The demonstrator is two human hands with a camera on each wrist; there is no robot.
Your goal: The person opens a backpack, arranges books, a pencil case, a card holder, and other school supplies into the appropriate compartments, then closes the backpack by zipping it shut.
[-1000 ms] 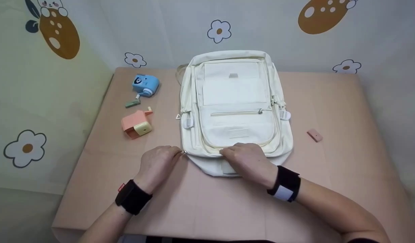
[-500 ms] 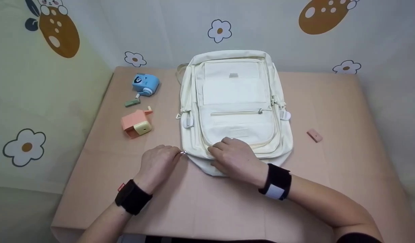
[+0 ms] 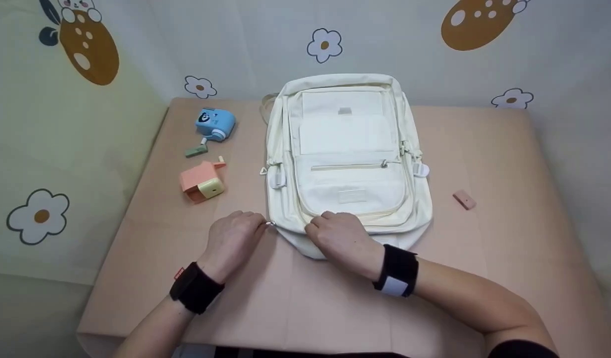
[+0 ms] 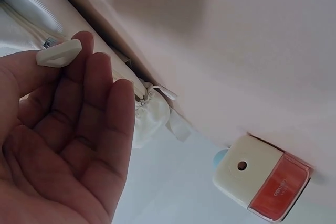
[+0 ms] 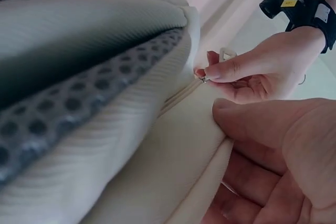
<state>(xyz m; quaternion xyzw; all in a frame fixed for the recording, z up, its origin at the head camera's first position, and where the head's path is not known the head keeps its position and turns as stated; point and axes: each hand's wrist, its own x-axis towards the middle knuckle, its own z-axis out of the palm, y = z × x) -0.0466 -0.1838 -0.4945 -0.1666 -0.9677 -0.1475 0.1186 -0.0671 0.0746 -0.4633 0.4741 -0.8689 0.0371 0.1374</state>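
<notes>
A cream backpack (image 3: 341,133) lies front side up on the table, its bottom end toward me. At its lower left corner my left hand (image 3: 234,243) pinches an off-white zipper pull (image 4: 59,54) between thumb and index finger. The other fingers of that hand curl loosely in the left wrist view. My right hand (image 3: 344,242) pinches a fold of the bag's fabric (image 5: 197,145) at the bottom edge, close to the zipper. Grey dotted mesh (image 5: 79,90) shows between layers of the bag in the right wrist view.
To the left on the table (image 3: 285,308) stand a blue crank pencil sharpener (image 3: 215,124) and a pink and cream one (image 3: 202,182). A small green block (image 3: 196,150) lies between them. Right of the bag is a small pink block (image 3: 464,200). Patterned cloth hangs behind.
My right hand has moved left along the bag's bottom edge, toward my left hand, and grips the fabric there. The left hand has kept its place on the zipper pull.
</notes>
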